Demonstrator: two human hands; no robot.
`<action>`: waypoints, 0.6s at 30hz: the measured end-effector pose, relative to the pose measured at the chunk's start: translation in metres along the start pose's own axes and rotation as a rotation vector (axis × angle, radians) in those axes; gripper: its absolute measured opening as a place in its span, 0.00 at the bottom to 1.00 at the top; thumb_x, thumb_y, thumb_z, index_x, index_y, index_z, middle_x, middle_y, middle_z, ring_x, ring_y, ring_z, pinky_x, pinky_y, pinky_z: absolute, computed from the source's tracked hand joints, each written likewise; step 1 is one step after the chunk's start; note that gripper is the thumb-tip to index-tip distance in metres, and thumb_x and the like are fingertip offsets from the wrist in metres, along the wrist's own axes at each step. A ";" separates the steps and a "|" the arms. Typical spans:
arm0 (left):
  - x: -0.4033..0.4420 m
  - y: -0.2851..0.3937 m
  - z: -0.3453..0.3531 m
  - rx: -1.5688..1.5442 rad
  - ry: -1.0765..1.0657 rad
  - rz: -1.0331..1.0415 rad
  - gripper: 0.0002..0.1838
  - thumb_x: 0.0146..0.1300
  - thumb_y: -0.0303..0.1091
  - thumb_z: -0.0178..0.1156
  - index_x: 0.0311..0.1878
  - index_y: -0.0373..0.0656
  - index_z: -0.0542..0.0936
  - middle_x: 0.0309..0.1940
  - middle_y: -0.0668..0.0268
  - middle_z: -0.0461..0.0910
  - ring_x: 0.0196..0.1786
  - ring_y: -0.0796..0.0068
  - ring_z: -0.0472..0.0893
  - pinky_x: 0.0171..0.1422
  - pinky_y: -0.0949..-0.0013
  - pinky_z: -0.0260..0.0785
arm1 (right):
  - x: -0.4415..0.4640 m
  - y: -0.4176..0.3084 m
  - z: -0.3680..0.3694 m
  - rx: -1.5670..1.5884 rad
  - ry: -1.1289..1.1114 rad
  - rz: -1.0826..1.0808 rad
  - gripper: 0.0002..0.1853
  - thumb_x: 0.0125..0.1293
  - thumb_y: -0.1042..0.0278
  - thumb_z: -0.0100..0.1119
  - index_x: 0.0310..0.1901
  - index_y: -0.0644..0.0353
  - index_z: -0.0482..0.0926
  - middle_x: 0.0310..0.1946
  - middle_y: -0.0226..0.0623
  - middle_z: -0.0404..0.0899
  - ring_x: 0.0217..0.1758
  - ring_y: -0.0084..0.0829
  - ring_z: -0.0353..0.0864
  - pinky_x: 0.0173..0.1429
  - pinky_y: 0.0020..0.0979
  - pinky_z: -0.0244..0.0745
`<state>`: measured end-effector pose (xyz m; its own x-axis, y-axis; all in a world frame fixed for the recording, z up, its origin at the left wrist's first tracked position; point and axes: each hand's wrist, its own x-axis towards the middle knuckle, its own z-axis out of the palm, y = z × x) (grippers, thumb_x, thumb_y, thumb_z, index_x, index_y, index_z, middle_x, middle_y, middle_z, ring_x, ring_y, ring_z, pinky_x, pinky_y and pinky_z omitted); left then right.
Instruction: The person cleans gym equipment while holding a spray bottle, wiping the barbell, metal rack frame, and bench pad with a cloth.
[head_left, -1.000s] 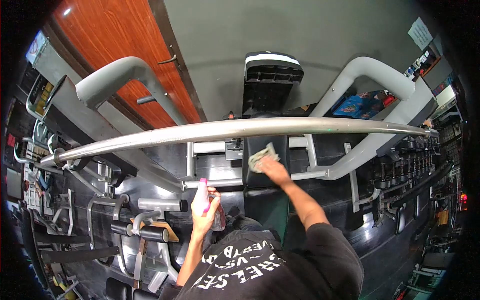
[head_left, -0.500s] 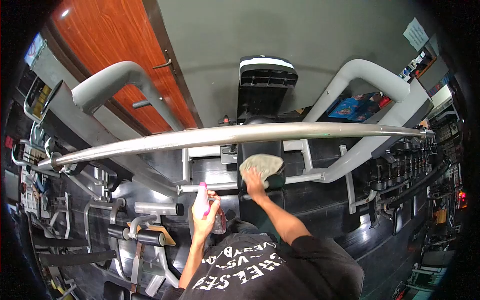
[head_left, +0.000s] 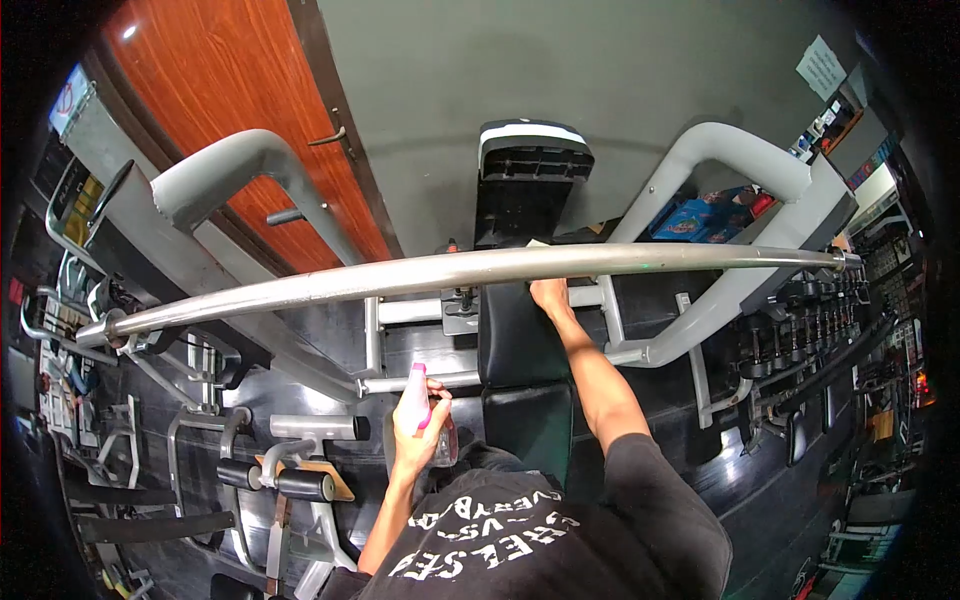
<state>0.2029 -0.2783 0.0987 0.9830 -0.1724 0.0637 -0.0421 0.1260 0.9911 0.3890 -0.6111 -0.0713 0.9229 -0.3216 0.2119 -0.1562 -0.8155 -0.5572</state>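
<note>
A spray bottle with a pink top (head_left: pixel 420 385) is gripped in my left hand (head_left: pixel 418 425), low and left of the bench; its clear body shows beside my wrist. My right hand (head_left: pixel 549 293) reaches under the metal bar (head_left: pixel 450 269) at the far part of the black bench pad (head_left: pixel 518 340). The bar partly covers this hand. A small pale edge of the cloth (head_left: pixel 538 243) shows just beyond the bar, above my fingers. Nearer my body lies the bench's second pad (head_left: pixel 527 425).
Grey machine arms curve up at left (head_left: pixel 225 165) and right (head_left: pixel 715 160). Behind stand a wooden door (head_left: pixel 230 100) and a grey wall. Dumbbells (head_left: pixel 800 335) sit on a rack at right; a machine with black rollers (head_left: pixel 305 480) stands at lower left.
My right hand with the cloth has moved from the near part of the bench pad to its far part, under the bar. My left hand still holds the bottle, shifted slightly right.
</note>
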 end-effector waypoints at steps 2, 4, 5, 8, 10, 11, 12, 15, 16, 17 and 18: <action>-0.002 0.000 -0.005 0.018 0.004 -0.012 0.14 0.62 0.21 0.58 0.51 0.35 0.71 0.37 0.66 0.76 0.31 0.83 0.76 0.32 0.78 0.71 | 0.005 -0.006 0.019 0.000 -0.014 0.138 0.29 0.64 0.54 0.49 0.64 0.60 0.66 0.65 0.53 0.62 0.70 0.54 0.56 0.72 0.43 0.53; -0.004 0.002 -0.010 -0.024 0.046 -0.050 0.15 0.62 0.21 0.58 0.51 0.35 0.71 0.37 0.65 0.76 0.29 0.83 0.76 0.31 0.77 0.71 | -0.005 -0.033 0.021 -0.051 -0.068 0.266 0.40 0.63 0.40 0.46 0.71 0.56 0.54 0.72 0.46 0.50 0.77 0.47 0.39 0.76 0.51 0.28; -0.005 0.001 -0.012 -0.059 0.065 -0.070 0.15 0.62 0.21 0.58 0.51 0.35 0.71 0.37 0.65 0.76 0.28 0.82 0.76 0.31 0.77 0.72 | -0.007 -0.039 0.026 -0.113 -0.025 0.244 0.40 0.63 0.40 0.46 0.71 0.56 0.53 0.72 0.47 0.50 0.77 0.47 0.40 0.75 0.52 0.29; -0.007 0.003 -0.016 -0.005 0.168 -0.004 0.15 0.62 0.20 0.58 0.51 0.35 0.71 0.36 0.65 0.76 0.28 0.82 0.76 0.31 0.77 0.72 | -0.014 -0.031 0.043 -0.263 0.304 0.010 0.31 0.63 0.57 0.54 0.65 0.62 0.64 0.63 0.52 0.65 0.69 0.52 0.59 0.70 0.53 0.47; -0.008 0.003 -0.019 -0.044 0.195 -0.056 0.14 0.62 0.21 0.58 0.51 0.35 0.71 0.35 0.65 0.77 0.27 0.82 0.76 0.30 0.77 0.72 | -0.030 -0.017 0.045 -0.083 0.218 -0.070 0.22 0.58 0.69 0.58 0.55 0.65 0.73 0.55 0.54 0.73 0.61 0.52 0.67 0.65 0.50 0.58; -0.007 0.003 -0.020 -0.077 0.200 -0.071 0.14 0.62 0.21 0.58 0.51 0.36 0.71 0.35 0.66 0.77 0.27 0.82 0.76 0.30 0.77 0.72 | -0.047 -0.015 0.044 -0.138 0.189 -0.163 0.20 0.55 0.73 0.57 0.51 0.66 0.76 0.53 0.54 0.74 0.60 0.52 0.69 0.64 0.48 0.60; -0.005 0.002 -0.020 -0.112 0.206 -0.082 0.14 0.62 0.21 0.58 0.51 0.36 0.71 0.34 0.66 0.77 0.27 0.82 0.76 0.30 0.77 0.72 | -0.066 -0.019 0.037 -0.194 0.162 -0.260 0.18 0.53 0.77 0.56 0.48 0.67 0.78 0.50 0.54 0.76 0.59 0.52 0.70 0.63 0.47 0.61; 0.004 -0.002 -0.016 -0.109 0.179 -0.063 0.13 0.62 0.21 0.58 0.50 0.36 0.71 0.34 0.66 0.77 0.27 0.83 0.76 0.30 0.77 0.71 | -0.130 -0.016 0.033 -0.097 -0.015 -0.418 0.33 0.47 0.85 0.53 0.60 0.57 0.71 0.62 0.48 0.68 0.69 0.49 0.62 0.73 0.48 0.54; 0.007 -0.004 -0.015 -0.116 0.159 -0.068 0.13 0.62 0.21 0.58 0.49 0.35 0.72 0.34 0.66 0.77 0.27 0.83 0.76 0.30 0.77 0.71 | -0.148 -0.009 0.043 -0.142 -0.078 -0.424 0.32 0.48 0.82 0.55 0.60 0.54 0.72 0.62 0.46 0.69 0.68 0.47 0.62 0.73 0.46 0.54; 0.010 -0.004 -0.013 -0.123 0.129 -0.074 0.13 0.62 0.21 0.58 0.49 0.35 0.72 0.34 0.66 0.77 0.27 0.83 0.76 0.30 0.78 0.71 | -0.167 -0.003 0.048 -0.130 -0.120 -0.454 0.31 0.48 0.80 0.56 0.59 0.53 0.73 0.61 0.44 0.70 0.67 0.47 0.64 0.72 0.45 0.57; 0.012 -0.006 -0.014 -0.125 0.121 -0.072 0.13 0.62 0.21 0.58 0.49 0.35 0.72 0.34 0.66 0.77 0.27 0.83 0.76 0.30 0.78 0.71 | -0.175 -0.005 0.045 -0.117 -0.162 -0.485 0.30 0.49 0.78 0.56 0.59 0.52 0.73 0.60 0.43 0.71 0.66 0.46 0.66 0.70 0.43 0.60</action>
<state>0.2172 -0.2677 0.0919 0.9973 -0.0673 -0.0286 0.0439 0.2393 0.9699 0.2441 -0.5289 -0.1415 0.9399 0.1776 0.2917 0.2734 -0.9033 -0.3307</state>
